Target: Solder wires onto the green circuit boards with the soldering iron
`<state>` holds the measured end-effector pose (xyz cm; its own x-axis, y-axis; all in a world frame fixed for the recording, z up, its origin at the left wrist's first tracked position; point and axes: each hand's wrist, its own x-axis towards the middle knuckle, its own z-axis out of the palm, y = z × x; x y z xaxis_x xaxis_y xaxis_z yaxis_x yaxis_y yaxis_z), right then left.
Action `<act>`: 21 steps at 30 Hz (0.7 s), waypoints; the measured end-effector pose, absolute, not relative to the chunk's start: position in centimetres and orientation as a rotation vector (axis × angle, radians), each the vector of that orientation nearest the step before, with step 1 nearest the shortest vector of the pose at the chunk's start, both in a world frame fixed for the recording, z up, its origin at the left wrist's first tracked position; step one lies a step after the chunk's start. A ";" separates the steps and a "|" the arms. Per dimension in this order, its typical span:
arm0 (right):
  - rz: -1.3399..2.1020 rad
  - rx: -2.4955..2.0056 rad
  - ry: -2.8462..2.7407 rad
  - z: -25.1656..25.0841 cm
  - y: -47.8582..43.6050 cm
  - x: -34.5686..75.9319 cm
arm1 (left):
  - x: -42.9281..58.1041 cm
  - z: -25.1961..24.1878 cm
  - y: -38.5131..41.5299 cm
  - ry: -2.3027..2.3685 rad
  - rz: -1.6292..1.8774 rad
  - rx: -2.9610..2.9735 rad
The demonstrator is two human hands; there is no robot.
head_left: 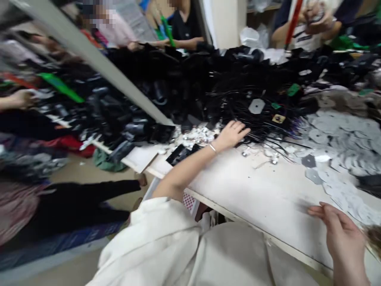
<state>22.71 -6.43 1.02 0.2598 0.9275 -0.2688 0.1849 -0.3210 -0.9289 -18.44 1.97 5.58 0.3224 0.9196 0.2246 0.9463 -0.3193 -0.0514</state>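
My left hand (233, 136) reaches out with its fingers stretched and apart, palm down at the near edge of a pile of thin black cables (247, 119). Nothing shows in its grasp. Beside it lie small white connectors (196, 135) in a loose heap. My right hand (343, 228) hovers over the white tabletop (256, 190) at the lower right, fingers loosely bent with their tips apart and no object visible in them. Near it is a spread of thin grey-white plates (339, 190). A grey octagonal plate (256, 106) rests on the cables.
Black plastic parts (139, 127) are heaped along the table's far side. A slanting pale post (119, 79) rises at left. Several people sit or stand around the table, one person's hands (318, 18) at upper right. A white basket (190, 201) stands below the table edge.
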 end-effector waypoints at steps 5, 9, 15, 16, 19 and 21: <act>1.170 -1.768 -1.499 0.1 -8.6 19.7 | -21.3 3.1 -9.5 -2.031 -0.501 -2.023; 1.260 -1.860 -1.661 -3.1 -10.1 19.0 | -24.9 2.1 -19.1 -2.523 -0.384 -1.550; 1.156 -1.773 -1.848 -4.4 -9.7 16.0 | -26.9 -1.4 -20.7 -2.577 -0.132 -1.679; 1.130 -1.763 -1.859 -4.3 -9.6 15.6 | -27.4 -1.8 -20.4 -2.567 -0.135 -1.692; 1.039 -1.770 -1.870 -3.7 -9.8 15.0 | -29.8 -2.3 -20.6 -2.461 -0.140 -1.798; 0.953 -1.742 -1.900 -3.4 -10.0 14.9 | -31.4 -2.4 -21.6 -2.319 -0.119 -1.952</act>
<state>14.85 -10.04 -3.35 -0.1507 0.9759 -0.1575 0.7098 -0.0041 -0.7043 -31.36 -21.60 -2.42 -0.1681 0.9768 0.1327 0.9852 0.1709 -0.0099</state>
